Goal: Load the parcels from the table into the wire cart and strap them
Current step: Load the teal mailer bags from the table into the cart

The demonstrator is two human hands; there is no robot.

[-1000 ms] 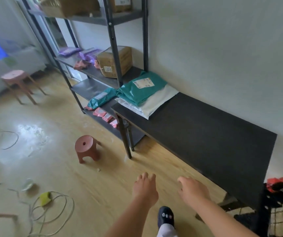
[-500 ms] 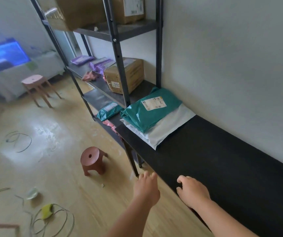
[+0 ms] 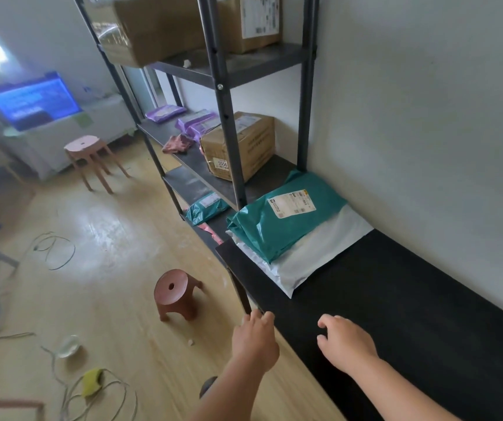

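1. The metal rack (image 3: 225, 95), just beyond the far end of the table (image 3: 411, 314), holds a brown cardboard box (image 3: 241, 147), flat purple bags (image 3: 194, 123) and a small green bag (image 3: 206, 206) on its shelves.
2. On the far end of the table, a glossy, wrinkled green parcel (image 3: 286, 226) with a white label lies on a flat white parcel (image 3: 320, 262).
3. The table top is long, matte and black.
4. The left hand (image 3: 254, 341) is at the front edge of the table and the right hand (image 3: 345, 341) is over its top. Both have loosely curled fingers and hold nothing.
5. A round red plastic stool (image 3: 172, 294) stands on the floor in front of the table.
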